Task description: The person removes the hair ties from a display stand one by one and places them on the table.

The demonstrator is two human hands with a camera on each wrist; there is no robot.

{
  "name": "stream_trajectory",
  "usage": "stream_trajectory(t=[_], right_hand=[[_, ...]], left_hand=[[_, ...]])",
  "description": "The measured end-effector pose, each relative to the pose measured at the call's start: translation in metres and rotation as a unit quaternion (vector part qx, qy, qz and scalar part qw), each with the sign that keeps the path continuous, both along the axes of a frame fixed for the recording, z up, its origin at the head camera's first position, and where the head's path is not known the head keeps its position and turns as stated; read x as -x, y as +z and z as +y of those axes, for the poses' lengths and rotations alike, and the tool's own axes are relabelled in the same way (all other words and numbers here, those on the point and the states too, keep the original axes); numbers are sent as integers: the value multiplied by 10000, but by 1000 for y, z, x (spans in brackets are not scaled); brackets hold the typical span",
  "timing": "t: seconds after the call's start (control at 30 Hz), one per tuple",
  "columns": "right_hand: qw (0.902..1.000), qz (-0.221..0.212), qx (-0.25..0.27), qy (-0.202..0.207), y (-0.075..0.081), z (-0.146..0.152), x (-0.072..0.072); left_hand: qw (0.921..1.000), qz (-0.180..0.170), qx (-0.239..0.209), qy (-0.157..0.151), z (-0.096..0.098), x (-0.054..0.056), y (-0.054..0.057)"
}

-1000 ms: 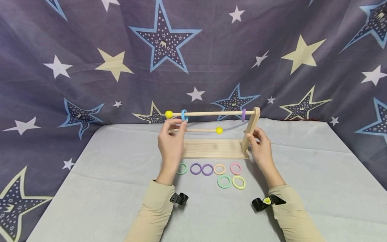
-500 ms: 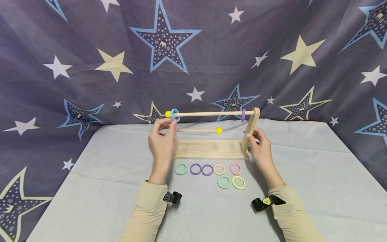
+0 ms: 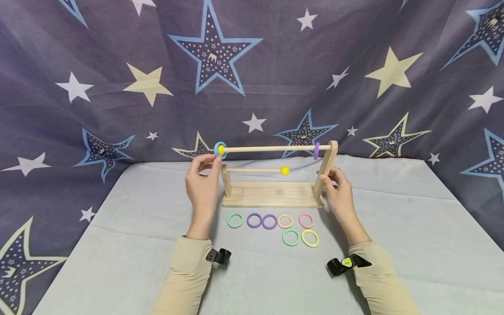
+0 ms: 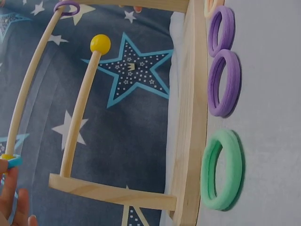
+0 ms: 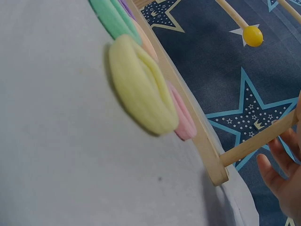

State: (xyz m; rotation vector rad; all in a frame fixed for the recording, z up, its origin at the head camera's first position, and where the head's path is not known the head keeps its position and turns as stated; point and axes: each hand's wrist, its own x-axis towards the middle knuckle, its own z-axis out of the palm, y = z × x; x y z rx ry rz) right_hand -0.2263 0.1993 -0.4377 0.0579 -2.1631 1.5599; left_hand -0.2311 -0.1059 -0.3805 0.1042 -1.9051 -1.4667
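A wooden stand (image 3: 271, 195) carries two horizontal rods, each tipped with a yellow ball. My left hand (image 3: 202, 183) pinches a blue ring (image 3: 218, 145) between thumb and fingers, around the yellow ball at the left tip of the upper rod (image 3: 267, 148). In the left wrist view the blue ring (image 4: 15, 161) shows at the fingertips beside that ball. My right hand (image 3: 338, 188) grips the tall right post (image 3: 326, 168). Close to that post a purple ring (image 3: 316, 150) hangs on the upper rod. The lower rod (image 3: 253, 170) bears no ring.
In front of the stand several loose rings lie on the grey cloth: green (image 3: 235, 220), purple (image 3: 254, 220), peach (image 3: 285, 221), pink (image 3: 306, 220) and yellow (image 3: 310, 238) among them. A star-patterned curtain (image 3: 267, 87) hangs behind the table.
My left hand has slid the blue ring leftward along the upper rod to its yellow ball end. The right hand stays on the post.
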Motion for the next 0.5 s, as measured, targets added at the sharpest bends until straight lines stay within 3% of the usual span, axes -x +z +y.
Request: stream_trajectory(t=[0.2,0.5], right_hand=[[9999,-48,-90,20,16,-7,-11],[10000,19,-49,-48,-10,5,7]], left_hand=[[10000,-48,-33,55,-5,0,0],[9998,-111,138,27,-11,-1,0]])
